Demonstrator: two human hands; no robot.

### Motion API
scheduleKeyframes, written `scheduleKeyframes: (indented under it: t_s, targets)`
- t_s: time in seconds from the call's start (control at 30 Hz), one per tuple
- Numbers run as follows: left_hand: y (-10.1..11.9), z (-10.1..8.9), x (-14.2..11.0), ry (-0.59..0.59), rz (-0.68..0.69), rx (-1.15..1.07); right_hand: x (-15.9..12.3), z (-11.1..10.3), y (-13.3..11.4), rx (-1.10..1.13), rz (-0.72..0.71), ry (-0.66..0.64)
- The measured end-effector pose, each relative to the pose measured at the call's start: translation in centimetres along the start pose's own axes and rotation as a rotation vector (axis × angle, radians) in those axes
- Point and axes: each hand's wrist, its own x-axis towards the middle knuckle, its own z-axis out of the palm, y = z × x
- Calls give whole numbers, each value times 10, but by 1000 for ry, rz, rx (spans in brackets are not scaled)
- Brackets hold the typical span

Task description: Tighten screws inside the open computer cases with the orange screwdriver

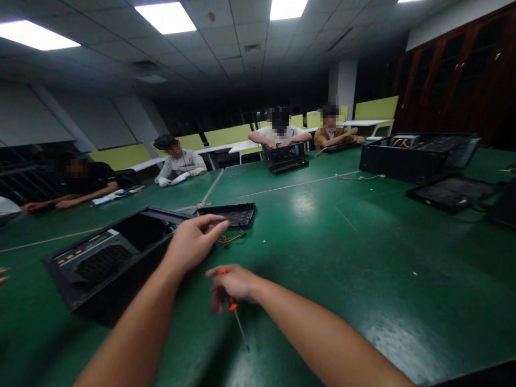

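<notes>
My right hand (236, 284) is closed around a screwdriver (233, 307) with orange on its handle. The bare shaft slants down toward the green table. A little farther off, my left hand (195, 239) hovers by the right end of an open black computer case (121, 269). Its thumb and fingertips come together in a pinch, and whatever may be between them is too small to make out. Inside the case, a power supply (102, 263) with a fan grille shows on the left. Beyond my left hand lie a black panel (237, 215) and a thin orange-yellow cable (231, 237).
Another opened computer case (407, 156) and a black panel (451, 192) are on the table (314, 269) at right. Across it, a person (278, 129) works on a smaller case (286, 156). Other people sit along the far side. A loose cable (358, 177) lies near the right case.
</notes>
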Motion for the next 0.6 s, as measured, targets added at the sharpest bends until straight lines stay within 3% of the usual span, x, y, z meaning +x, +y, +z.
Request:
scheduleKeyframes:
  t_s: [0.03, 0.13, 0.23, 0.3, 0.43, 0.6]
  targets:
    - [2, 26, -11, 31, -7, -148, -19, -17, 6, 5, 27, -17]
    - [-3, 103, -42, 78, -22, -247, -81, -73, 20, 49, 33, -15]
    - [-11, 154, -59, 66, 5, -277, -127, -117, 24, 217, -44, 77]
    - [-13, 168, -63, 5, 62, -297, -141, -133, 21, 339, -140, 207]
    - [-10, 167, -65, -173, 227, -364, -139, -140, 15, 478, -248, 425]
    - [-6, 161, -71, -123, 272, -449, -131, -130, 21, 439, -230, 515]
